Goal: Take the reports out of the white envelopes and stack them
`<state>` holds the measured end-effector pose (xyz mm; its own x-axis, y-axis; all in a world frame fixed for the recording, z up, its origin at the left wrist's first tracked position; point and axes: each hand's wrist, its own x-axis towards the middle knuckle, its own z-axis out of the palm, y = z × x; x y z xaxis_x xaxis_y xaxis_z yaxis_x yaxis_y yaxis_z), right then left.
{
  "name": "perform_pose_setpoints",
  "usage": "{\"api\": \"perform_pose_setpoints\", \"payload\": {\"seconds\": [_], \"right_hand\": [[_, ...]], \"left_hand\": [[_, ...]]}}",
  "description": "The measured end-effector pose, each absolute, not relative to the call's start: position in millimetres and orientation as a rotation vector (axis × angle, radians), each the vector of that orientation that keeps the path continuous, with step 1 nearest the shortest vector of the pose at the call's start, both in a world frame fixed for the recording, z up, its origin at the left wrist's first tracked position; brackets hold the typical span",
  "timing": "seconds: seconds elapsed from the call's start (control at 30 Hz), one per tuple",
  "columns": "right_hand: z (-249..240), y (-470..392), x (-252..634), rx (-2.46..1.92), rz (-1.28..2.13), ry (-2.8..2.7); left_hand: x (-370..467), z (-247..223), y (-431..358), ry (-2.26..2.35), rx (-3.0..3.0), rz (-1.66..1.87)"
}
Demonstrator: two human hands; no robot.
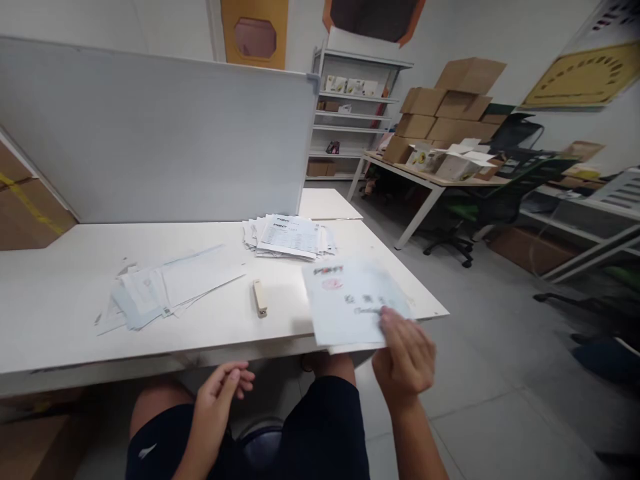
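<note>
At near right, the right hand (406,353) clamps papers (333,323) low, likely keeping the heading (329,271) clear; the left hand (220,395) curls loosely, empty.

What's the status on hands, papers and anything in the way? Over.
Right hand gripping printed papers by right end of table. Left hand empty, fingers loosely curled. Beige stapler left of papers, apparently not blocking.
</note>
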<state>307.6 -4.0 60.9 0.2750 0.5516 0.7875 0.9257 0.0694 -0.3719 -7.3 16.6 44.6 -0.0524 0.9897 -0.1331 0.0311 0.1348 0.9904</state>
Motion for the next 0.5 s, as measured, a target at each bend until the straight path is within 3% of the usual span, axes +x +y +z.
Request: {"api": "perform_pose_setpoints", "payload": {"seconds": [0.2, 0.37, 0.5], "right_hand": [[89.2, 149.0, 295.9, -1.586, -0.458, -1.430], [46.4, 255.0, 279.7, -1.711, -0.140, -1.864], [10.5, 273.5, 286.0, -1.738, -0.058, -2.004]], "left_hand": [[-79.8, 55.3, 135.1, 1.913, 2.074, 1.113], [-103.5, 31.9, 189.9, 2.237, 2.148, 0.709], [-104.3, 20.5, 186.0, 2.131, 2.262, 0.750]]}}
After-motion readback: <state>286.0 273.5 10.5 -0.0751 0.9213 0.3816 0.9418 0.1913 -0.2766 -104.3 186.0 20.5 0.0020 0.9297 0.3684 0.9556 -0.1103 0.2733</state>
